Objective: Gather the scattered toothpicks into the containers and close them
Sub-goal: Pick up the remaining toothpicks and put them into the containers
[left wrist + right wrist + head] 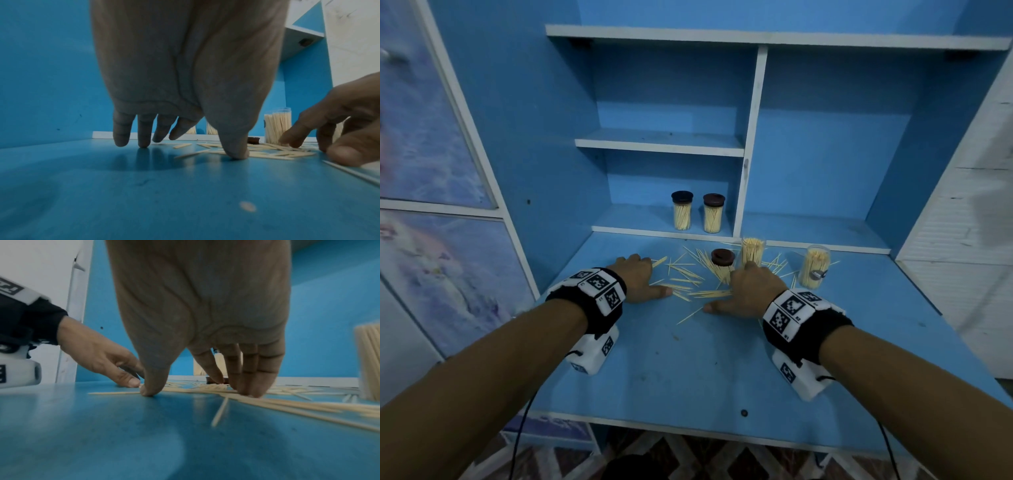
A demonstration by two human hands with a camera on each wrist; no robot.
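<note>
Pale toothpicks (690,279) lie scattered on the blue desk (688,359) between my hands. My left hand (642,279) rests spread at the pile's left edge, fingertips (144,142) and thumb down on the desk. My right hand (743,291) lies on the pile's right side, its fingers (248,386) straight and pressing on toothpicks (267,400). Just beyond it stand an open clear container (752,251) full of toothpicks and a brown lid (722,257). A second open container (814,267) stands to the right, a dark lid leaning at its base.
Two capped toothpick jars (682,210), (713,213) stand on the low shelf behind. White shelf edges and a vertical divider (751,137) rise at the back. The desk's front edge (688,426) is near me.
</note>
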